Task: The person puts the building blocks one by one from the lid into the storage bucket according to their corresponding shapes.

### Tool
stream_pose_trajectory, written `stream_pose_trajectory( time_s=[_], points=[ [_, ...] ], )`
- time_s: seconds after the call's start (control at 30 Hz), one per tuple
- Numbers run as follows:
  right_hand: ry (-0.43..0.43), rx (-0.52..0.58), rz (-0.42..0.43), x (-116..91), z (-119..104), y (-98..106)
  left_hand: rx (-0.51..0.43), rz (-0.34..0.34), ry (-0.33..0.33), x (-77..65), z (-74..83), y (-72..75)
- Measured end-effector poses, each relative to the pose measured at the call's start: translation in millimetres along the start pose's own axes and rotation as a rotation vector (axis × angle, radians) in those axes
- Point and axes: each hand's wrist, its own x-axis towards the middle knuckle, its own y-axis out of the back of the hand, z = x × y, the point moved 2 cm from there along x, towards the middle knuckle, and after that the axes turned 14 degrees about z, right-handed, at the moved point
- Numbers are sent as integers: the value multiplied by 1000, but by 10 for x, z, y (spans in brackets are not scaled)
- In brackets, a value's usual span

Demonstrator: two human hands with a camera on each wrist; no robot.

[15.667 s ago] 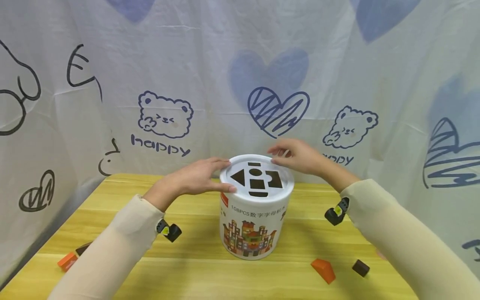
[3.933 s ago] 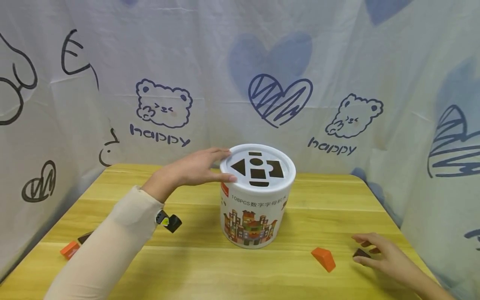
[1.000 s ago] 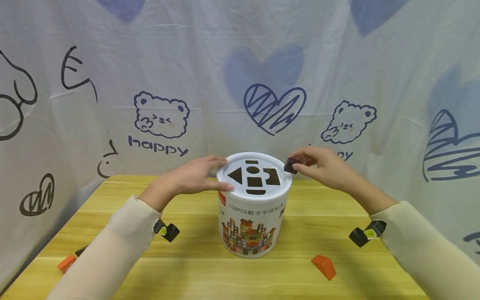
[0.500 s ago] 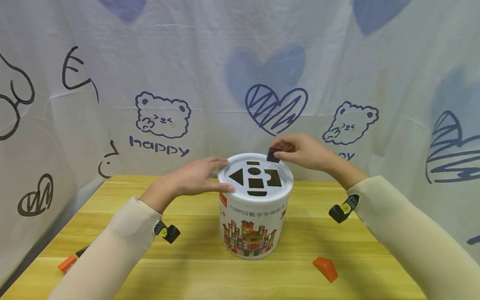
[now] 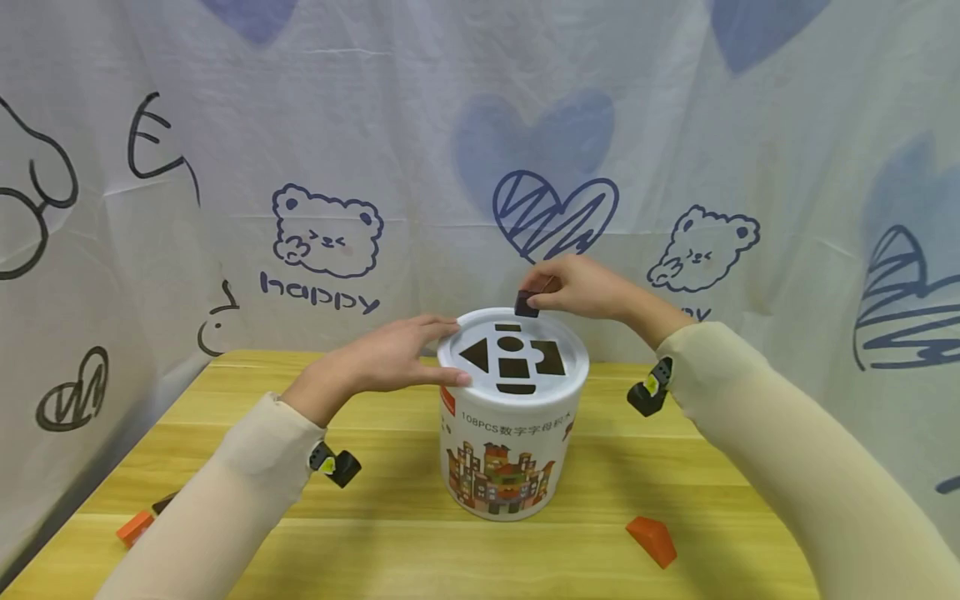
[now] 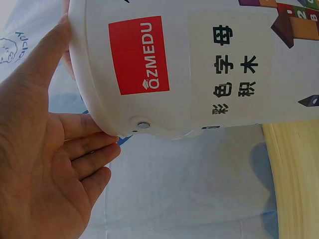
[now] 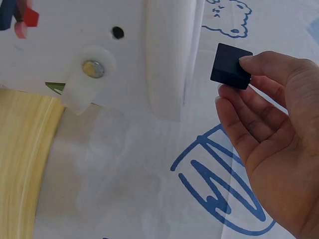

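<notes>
A white toy-block bucket (image 5: 501, 450) stands upright, its white lid (image 5: 517, 317) cut with dark openings: a triangle, a circle, an arch and several straight-sided slots. My left hand (image 5: 382, 354) rests against the lid's left edge, thumb and fingers spread along the rim; in the left wrist view the fingers lie loosely extended. Over the lid's far edge, my right hand (image 5: 581, 287) pinches a small dark block (image 5: 527, 304) between thumb and fingers. The right wrist view shows the block (image 7: 232, 65) raised beyond the lid's top, apart from it.
An orange block (image 5: 652, 541) with a slanted side lies on the wooden table (image 5: 405, 550), right of the bucket. Another orange block (image 5: 136, 528) and a dark piece (image 5: 162, 503) lie at far left, partly behind the left sleeve. A printed curtain (image 5: 442, 150) hangs behind.
Since the oldest frames, my right hand has picked the dark block up from the table's right side. Over the last second it has carried it left across the lid's far edge. My left hand stays put.
</notes>
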Motion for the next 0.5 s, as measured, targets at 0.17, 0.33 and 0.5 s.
stream_pose_trajectory(
  time_s=[0.17, 0.33, 0.5],
  points=[
    [22, -18, -23, 86, -12, -60, 5, -1, 1, -1, -3, -5],
    [43, -23, -57, 136, -2, -162, 4, -6, 4, -5, -2, -6],
    [27, -20, -83, 149, 2, -240, 2, -6, 0, -7, 1, -9]
  ],
)
